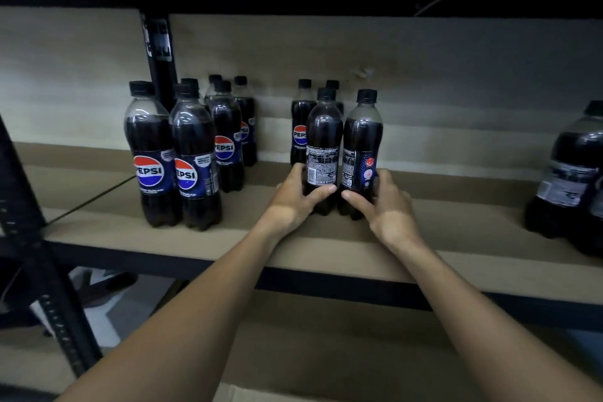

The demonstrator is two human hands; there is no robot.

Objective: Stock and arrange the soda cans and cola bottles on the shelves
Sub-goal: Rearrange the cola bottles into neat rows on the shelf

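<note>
Two small cola bottles stand upright side by side on the wooden shelf (440,232), their back labels turned toward me. My left hand (295,197) grips the left bottle (324,143) low down, thumb across its front. My right hand (386,206) grips the right bottle (362,147) the same way. Right behind them stand two more cola bottles (301,127). A group of several Pepsi bottles (192,157) stands to the left, logos facing forward.
Large dark cola bottles (567,173) stand at the shelf's right end. A black metal upright (160,68) rises behind the left group, and another slanted post (39,248) frames the left side. A shelf board lies close overhead. A lower board shows beneath my arms.
</note>
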